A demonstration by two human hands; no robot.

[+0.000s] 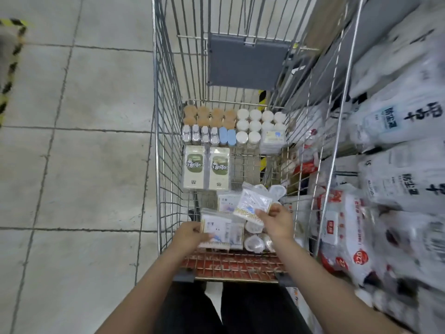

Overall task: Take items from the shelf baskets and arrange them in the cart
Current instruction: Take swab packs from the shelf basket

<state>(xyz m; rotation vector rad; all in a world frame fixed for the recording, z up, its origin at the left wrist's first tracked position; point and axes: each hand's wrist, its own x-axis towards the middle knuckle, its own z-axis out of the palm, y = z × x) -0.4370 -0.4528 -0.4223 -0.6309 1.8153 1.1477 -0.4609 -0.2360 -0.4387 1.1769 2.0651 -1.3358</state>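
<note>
Now it's the arranging step, I'd say: both hands are in the near end of the cart [168,131], each w/ a flat swab pack. Left hand [192,233] has fingers curled round the left edge of a pack [216,227] that lies low, on or just above the loose pile of packs and round tubs by the handle; can't tell if it's touching. Right hand [277,219] pinches the near corner of a 2nd pack [252,206], tilted and lifted above the pile. Both forearms reach fwd and down, wrists about level, hands near each other but apart. Far end is already tidy: rows of jars [249,126], green boxes [207,167] side by side. Bare wire floor shows right of the boxes, so next move prob calls for laying these packs flat there, edges squared to the boxes. Shelf bags [397,121] sit to the right, outside the cart
</note>
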